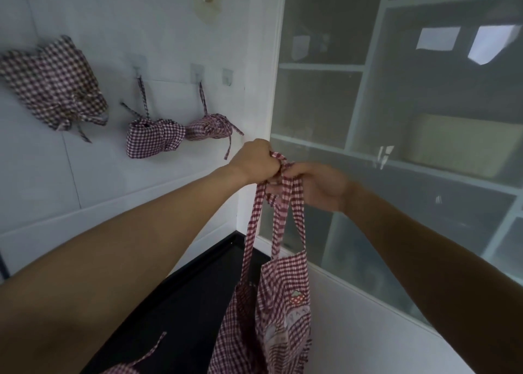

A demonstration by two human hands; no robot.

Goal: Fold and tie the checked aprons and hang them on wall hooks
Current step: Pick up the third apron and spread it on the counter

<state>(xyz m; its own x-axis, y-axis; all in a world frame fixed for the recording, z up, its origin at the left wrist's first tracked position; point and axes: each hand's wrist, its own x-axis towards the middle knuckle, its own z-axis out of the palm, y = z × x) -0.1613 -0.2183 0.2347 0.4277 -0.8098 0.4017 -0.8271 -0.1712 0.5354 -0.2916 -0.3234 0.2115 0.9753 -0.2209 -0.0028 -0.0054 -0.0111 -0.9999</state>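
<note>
A checked apron (278, 297) hangs by its neck strap (283, 192) from both hands, raised with arms outstretched near the wall corner. The left hand (256, 159) grips the strap's top, fingers curled tight; the right hand (314, 185) pinches it just beside. Three tied aprons (154, 137) hang on wall hooks (197, 72) behind.
</note>
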